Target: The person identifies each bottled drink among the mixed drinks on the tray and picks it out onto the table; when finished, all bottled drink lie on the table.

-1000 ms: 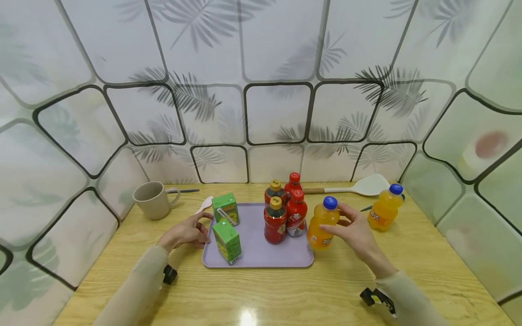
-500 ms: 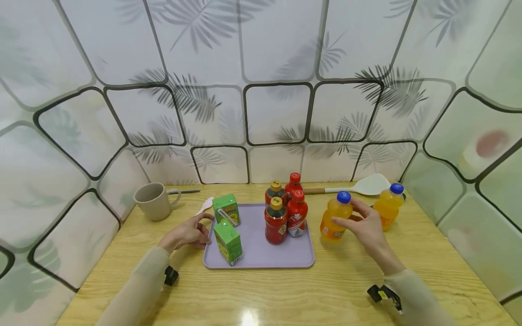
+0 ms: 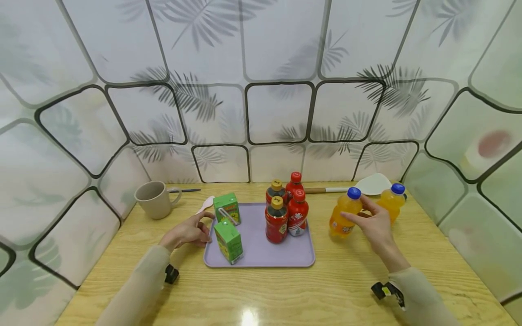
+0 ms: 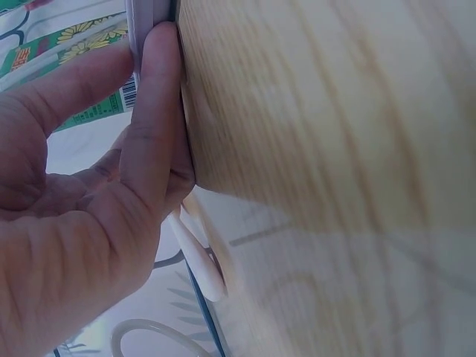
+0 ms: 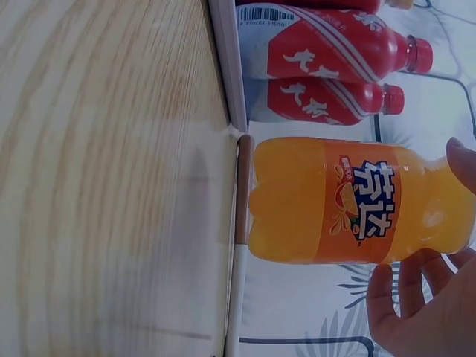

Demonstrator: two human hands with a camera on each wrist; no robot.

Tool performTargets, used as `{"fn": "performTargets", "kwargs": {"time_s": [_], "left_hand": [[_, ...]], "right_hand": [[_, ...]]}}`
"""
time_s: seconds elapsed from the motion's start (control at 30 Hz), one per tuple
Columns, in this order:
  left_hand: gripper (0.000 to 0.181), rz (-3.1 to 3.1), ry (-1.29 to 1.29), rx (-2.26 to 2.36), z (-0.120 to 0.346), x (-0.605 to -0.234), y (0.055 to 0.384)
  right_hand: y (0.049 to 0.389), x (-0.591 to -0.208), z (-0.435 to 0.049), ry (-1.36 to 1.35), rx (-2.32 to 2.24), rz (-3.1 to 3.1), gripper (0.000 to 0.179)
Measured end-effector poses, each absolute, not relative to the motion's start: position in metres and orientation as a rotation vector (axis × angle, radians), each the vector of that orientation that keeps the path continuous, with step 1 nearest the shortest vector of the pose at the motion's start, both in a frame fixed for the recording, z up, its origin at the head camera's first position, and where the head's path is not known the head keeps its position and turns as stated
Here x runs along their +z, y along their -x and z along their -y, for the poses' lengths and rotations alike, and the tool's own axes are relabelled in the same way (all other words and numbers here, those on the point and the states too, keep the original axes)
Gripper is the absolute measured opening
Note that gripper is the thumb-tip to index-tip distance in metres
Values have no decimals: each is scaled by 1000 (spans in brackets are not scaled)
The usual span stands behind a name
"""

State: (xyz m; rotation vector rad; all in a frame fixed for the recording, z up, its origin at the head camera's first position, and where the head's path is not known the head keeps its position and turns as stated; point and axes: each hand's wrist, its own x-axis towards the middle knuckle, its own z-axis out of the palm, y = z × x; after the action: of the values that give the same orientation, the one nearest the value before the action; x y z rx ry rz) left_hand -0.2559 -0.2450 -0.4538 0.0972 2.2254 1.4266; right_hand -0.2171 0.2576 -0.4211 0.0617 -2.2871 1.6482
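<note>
My right hand (image 3: 374, 223) holds a bottle of orange soda (image 3: 341, 218) with a blue cap by its upper part, to the right of the lilac tray (image 3: 269, 259). In the right wrist view the soda bottle (image 5: 361, 201) hangs a little above the tabletop, its label facing the camera. My left hand (image 3: 188, 232) pinches the tray's left rim (image 4: 150, 26) between thumb and fingers. Two green juice boxes (image 3: 229, 242) stand on the tray close to that hand. Toward the tray's right side are red-labelled dark bottles (image 3: 276, 222) with gold caps and red bottles (image 3: 297, 215) with red caps.
A second orange soda bottle (image 3: 392, 201) stands at the right, partly behind my right hand. A white spatula (image 3: 373, 184) lies along the back. At the back left are a beige mug (image 3: 154, 201), a dark thin utensil (image 3: 188, 190) and a pale pink spoon (image 3: 206, 203).
My right hand has carried the soda bottle from the tray's right edge rightward and slightly back, toward the other soda bottle. The left hand stays at the tray's rim.
</note>
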Motion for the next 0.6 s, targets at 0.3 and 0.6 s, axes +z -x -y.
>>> {"fn": "performTargets", "kwargs": {"time_s": [0.3,0.6], "left_hand": [[70,-2233,-80,1424,244,-453,255],[70,-2240,-80,1423,245,-455,255]], "right_hand": [[221,-425,-268,60,1608,2293,70],[227,-424,-281,248,1544,2351,77]]}}
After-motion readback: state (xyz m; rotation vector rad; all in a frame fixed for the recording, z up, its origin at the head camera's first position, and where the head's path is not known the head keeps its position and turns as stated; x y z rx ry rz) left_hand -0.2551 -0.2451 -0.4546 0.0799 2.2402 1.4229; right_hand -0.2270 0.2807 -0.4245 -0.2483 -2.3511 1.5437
